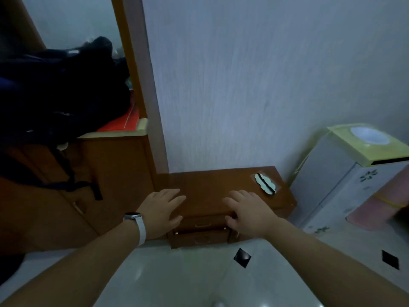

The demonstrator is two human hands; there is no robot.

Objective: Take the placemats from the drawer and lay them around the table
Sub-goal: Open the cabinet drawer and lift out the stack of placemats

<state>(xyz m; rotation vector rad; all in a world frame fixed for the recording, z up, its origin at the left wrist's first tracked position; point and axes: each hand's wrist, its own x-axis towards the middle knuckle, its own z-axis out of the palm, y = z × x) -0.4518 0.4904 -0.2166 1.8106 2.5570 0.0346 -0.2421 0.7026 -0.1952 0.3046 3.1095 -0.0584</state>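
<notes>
Both hands are open over a low cabinet (210, 185) at lower centre, holding nothing. The left hand (162, 210), with a watch (132, 217) at the wrist, has straight, slightly spread fingers over the cabinet's left front corner. Cannot tell whether it rests on the wood or hovers. The right hand (245, 212) is spread over the right front edge, thumb down beside the right end of the top drawer (203, 222). It is not gripping.

Placemats: none in view. Presumably they are inside one of the two drawers. The top drawer looks closed. The lower drawer (201, 239) seems to stand out a little from the front, with a dark gap along its upper edge.

Handling, judged only:
- Each drawer has a small handle (202, 224) at mid-front. A finger pull there should slide it straight, while pulling at a corner may jam it.
- The drawers look small and light, so the left hand may need to steady the cabinet.
- Placemats are likely thin, light and somewhat floppy, possibly slick against each other in a stack.
- Best hold is probably the whole stack, pinched along one long edge or supported from beneath, so none fan out or slip.

A small white-and-black thing (265, 183) lies on the cabinet top, right of centre, apart from both hands. No table is in view.
</notes>
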